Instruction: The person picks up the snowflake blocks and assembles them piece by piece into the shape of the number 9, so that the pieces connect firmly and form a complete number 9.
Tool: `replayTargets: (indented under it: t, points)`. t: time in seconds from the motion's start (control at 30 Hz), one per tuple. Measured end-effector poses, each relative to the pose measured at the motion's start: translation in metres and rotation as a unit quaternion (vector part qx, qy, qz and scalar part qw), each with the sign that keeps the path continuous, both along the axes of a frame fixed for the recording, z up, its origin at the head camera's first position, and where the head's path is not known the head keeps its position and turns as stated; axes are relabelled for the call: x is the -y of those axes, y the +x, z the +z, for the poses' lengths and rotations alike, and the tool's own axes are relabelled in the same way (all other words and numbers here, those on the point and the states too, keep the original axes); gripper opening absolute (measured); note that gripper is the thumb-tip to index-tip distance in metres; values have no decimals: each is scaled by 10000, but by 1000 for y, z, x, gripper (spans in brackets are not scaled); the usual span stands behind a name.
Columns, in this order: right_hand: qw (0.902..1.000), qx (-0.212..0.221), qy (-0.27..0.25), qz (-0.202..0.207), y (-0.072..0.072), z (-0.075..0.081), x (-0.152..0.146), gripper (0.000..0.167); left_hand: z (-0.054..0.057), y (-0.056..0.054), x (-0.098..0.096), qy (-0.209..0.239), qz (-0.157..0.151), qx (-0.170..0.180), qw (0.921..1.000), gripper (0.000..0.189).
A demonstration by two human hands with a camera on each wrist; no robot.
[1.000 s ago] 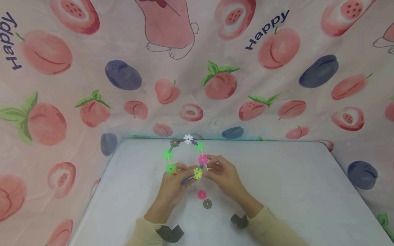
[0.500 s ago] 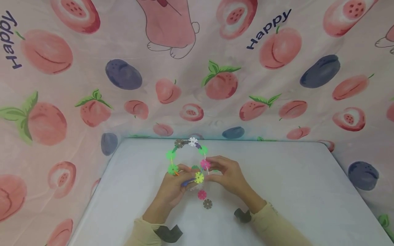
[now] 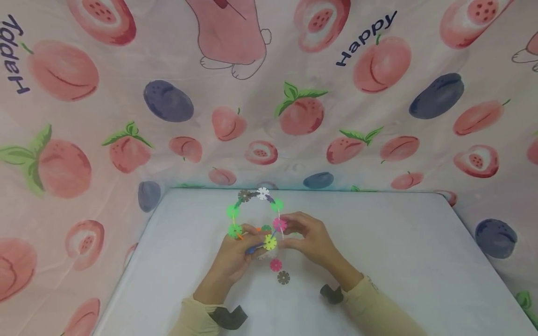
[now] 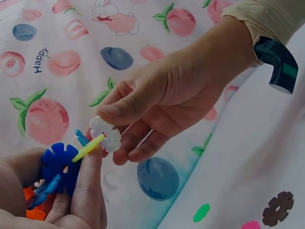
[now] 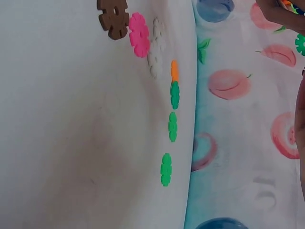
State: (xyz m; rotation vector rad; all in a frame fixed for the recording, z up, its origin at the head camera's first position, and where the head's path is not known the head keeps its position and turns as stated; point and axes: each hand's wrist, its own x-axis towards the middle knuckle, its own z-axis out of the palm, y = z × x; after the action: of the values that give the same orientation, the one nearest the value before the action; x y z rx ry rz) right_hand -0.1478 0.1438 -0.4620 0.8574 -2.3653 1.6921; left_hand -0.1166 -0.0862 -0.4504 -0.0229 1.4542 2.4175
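We've got both hands up over the white table point(image 3: 378, 242), working on a ring of snowflake discs point(image 3: 254, 214) that stands upright just above the middle of the table, towards its far edge. Our left hand point(image 3: 235, 254) has its fingers curled round the bottom-left part of the ring; in the left wrist view those fingers point(image 4: 88, 191) pinch a blue disc point(image 4: 58, 167) with a yellow-green piece slotted across it. Our right hand point(image 3: 308, 238) grips the ring's right side, and the left wrist view shows its thumb and fingers pinching a white disc point(image 4: 106, 134) that sits right against the blue one, touching the yellow-green piece. So both hands are closed on the ring, one on each side.

On the table just below the ring, on the near side, lie two loose discs: a pink disc point(image 3: 275, 265) and, just beside it and nearer to us, a brown disc point(image 3: 283, 278). The right wrist view shows those same two touching at the top, with pale white pieces point(image 5: 156, 47) just beside the pink one, then an orange piece point(image 5: 175, 70) and a row of green pieces point(image 5: 172, 126) along the table's edge. Hard to tell from that angle whether those are loose.

Behind the table hangs a fruit-print cloth point(image 3: 126, 116), peaches and plums all over.
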Motion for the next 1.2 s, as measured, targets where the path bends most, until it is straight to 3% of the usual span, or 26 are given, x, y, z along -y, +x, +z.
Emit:
replayTargets:
  t: [0.23, 0.43, 0.67, 1.0, 1.2]
  points:
    - [9988, 446, 185, -37, -7, -10, -10, 52, -3, -2, 3, -394, 246, 78, 9989, 19]
    - [9918, 839, 669, -689, -18, -18, -20, 35, -4, -3, 5, -495, 469, 70, 9976, 18]
    - [9745, 1142, 1536, -1168, -38, -31, -29, 32, -3, -4, 8, -369, 504, 69, 9980, 18]
    - [9411, 1728, 2600, -1299, -56, -48, -30, 29, -2, -4, 11, -309, 386, 55, 9988, 19]
    - [9245, 2019, 2916, -1399, -61, -50, -26, 32, -3, -5, 12, -332, 349, 86, 9988, 19]
